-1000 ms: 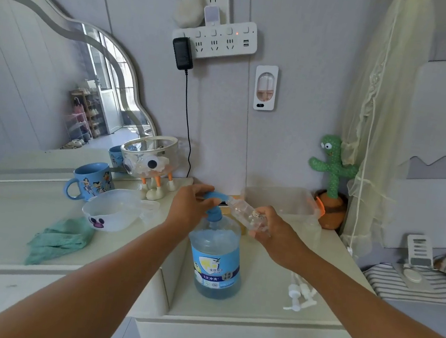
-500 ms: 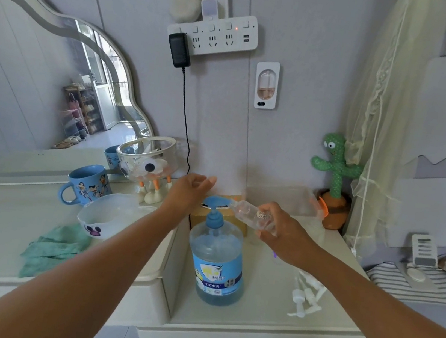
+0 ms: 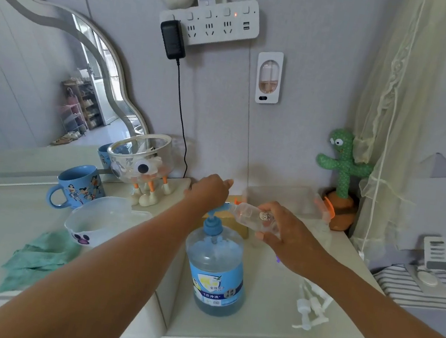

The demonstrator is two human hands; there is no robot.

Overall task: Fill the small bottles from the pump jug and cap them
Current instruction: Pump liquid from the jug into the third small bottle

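Observation:
The pump jug (image 3: 215,268), clear with blue liquid and a blue label, stands on the lower counter. My left hand (image 3: 208,191) rests on top of its blue pump head (image 3: 217,211), with the fingers stretched forward. My right hand (image 3: 287,235) grips a small clear bottle (image 3: 249,215) and holds it tilted, its mouth against the pump spout. Several white pump caps (image 3: 308,307) lie loose on the counter to the right of the jug.
A clear plastic box (image 3: 283,197) and a cactus toy (image 3: 342,168) stand at the back right. On the left counter are a blue mug (image 3: 77,185), a white bowl (image 3: 97,220), a green cloth (image 3: 37,257) and a glass bowl on legs (image 3: 143,157). A bed lies to the right.
My left hand had lifted off the pump head half a second ago and is now down on it again. My right hand keeps the bottle at the spout.

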